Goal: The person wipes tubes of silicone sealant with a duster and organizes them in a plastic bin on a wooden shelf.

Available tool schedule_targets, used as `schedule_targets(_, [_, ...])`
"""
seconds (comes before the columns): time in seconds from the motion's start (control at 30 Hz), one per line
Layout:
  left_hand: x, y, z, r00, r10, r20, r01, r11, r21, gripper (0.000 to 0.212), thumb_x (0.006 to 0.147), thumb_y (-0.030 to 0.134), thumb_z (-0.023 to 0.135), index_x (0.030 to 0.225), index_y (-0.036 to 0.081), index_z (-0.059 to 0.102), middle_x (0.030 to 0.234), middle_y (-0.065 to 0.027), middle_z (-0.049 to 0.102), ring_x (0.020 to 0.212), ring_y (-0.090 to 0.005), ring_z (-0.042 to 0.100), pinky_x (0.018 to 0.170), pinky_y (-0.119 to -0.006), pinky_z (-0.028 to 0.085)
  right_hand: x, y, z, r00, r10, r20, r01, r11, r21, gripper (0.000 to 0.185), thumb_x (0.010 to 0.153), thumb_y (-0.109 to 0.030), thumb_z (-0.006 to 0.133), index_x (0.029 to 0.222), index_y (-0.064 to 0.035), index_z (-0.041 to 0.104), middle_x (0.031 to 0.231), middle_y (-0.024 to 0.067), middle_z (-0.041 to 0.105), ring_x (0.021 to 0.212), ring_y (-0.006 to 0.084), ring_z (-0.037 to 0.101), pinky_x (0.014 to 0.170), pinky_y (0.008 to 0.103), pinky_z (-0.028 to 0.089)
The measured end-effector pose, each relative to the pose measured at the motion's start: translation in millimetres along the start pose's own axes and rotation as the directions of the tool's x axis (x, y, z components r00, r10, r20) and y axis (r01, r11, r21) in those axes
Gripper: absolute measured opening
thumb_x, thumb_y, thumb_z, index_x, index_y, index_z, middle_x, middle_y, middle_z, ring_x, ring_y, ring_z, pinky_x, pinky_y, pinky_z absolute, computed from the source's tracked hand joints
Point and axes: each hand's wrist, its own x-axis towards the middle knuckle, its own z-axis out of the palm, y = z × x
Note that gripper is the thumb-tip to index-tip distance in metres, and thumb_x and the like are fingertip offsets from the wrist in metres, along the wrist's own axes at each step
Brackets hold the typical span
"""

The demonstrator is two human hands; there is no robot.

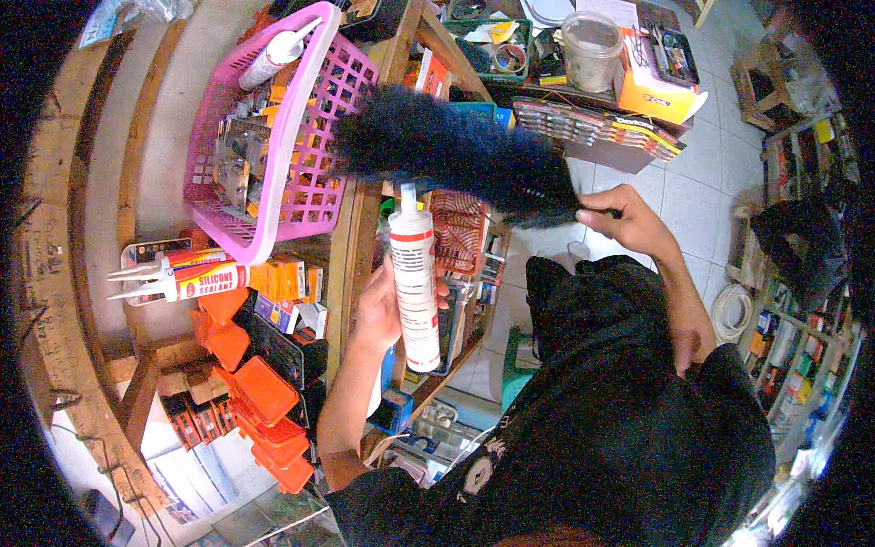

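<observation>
My left hand [383, 304] grips a white sealant cartridge [415, 294] around its middle, with the nozzle pointing away from me. Printed text and red bands run along the tube. In my right hand [625, 217] is the near end of a fluffy dark duster [458, 150], pinched between thumb and fingers. The duster stretches leftward across the view, just past the nozzle tip, and its far end lies in front of a pink plastic basket [273, 157]. Whether duster and cartridge touch, I cannot tell. Another white cartridge [273, 58] leans in the basket among small packages.
Silicone sealant tubes [205, 279] lie below the basket, close to orange plastic bins [263, 390]. A wooden shelf post [348, 260] stands left of my left hand. Beyond the duster, a table holds a clear plastic tub [591, 51] and a green tray [489, 31].
</observation>
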Motion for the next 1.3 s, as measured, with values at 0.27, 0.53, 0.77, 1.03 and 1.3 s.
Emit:
schedule_targets(0.27, [-0.4,3.3,5.7,0.993,-0.089,-0.079,0.092,0.995,0.033,0.060,0.088,0.057,0.040,0.116,0.005,0.049,0.097,-0.0119,0.061,0.074,-0.0229,0.061,0.063,-0.036,0.053,3.3,-1.1,0.5,0.997,0.074,0.023,-0.072,0.994,-0.083,0.029,0.084,-0.021,0.064,0.100,0.0038,0.062,0.083,0.0112,0.063,0.078,0.0154,0.057,0.070,0.0290,0.044])
schedule_targets(0.53, [-4.9,-0.8,0.1,0.997,0.031,-0.076,-0.022,0.993,0.119,0.048,0.091,0.044,0.045,0.117,0.004,0.044,0.102,-0.0165,0.059,0.078,-0.0248,0.064,0.058,-0.038,0.057,2.3,5.3,-5.3,0.999,0.006,-0.040,-0.009,0.997,-0.072,0.025,0.084,-0.017,0.063,0.099,0.0026,0.064,0.071,0.0065,0.060,0.068,0.0103,0.050,0.060,0.0271,0.039])
schedule_targets(0.77, [-3.2,-1.7,-1.2,0.984,-0.020,-0.175,0.033,0.997,0.071,0.056,0.089,0.053,0.043,0.116,0.004,0.048,0.101,-0.0168,0.061,0.081,-0.0270,0.064,0.066,-0.041,0.056,3.1,-6.3,-15.0,0.984,0.172,0.044,-0.163,0.974,-0.156,0.033,0.082,-0.024,0.066,0.103,0.0020,0.063,0.091,0.0149,0.068,0.083,0.0201,0.065,0.077,0.0296,0.048])
schedule_targets(1.03, [1.5,1.9,4.8,0.996,-0.051,-0.079,0.059,0.993,0.100,0.065,0.084,0.063,0.040,0.120,0.009,0.048,0.103,-0.0139,0.061,0.080,-0.0258,0.063,0.067,-0.042,0.054,0.5,0.4,-6.9,0.991,0.131,0.015,-0.129,0.986,-0.103,0.033,0.082,-0.025,0.066,0.102,0.0015,0.064,0.093,0.0163,0.067,0.088,0.0216,0.064,0.081,0.0307,0.047])
schedule_targets(1.3, [-3.4,-3.9,16.0,0.978,0.111,-0.179,-0.057,0.957,0.284,0.066,0.083,0.061,0.046,0.120,0.007,0.048,0.102,-0.0149,0.061,0.079,-0.0271,0.063,0.062,-0.043,0.055,-0.8,6.8,1.2,0.990,0.137,-0.043,-0.139,0.989,-0.058,0.034,0.082,-0.026,0.066,0.103,0.0004,0.064,0.093,0.0154,0.067,0.089,0.0240,0.064,0.083,0.0322,0.046])
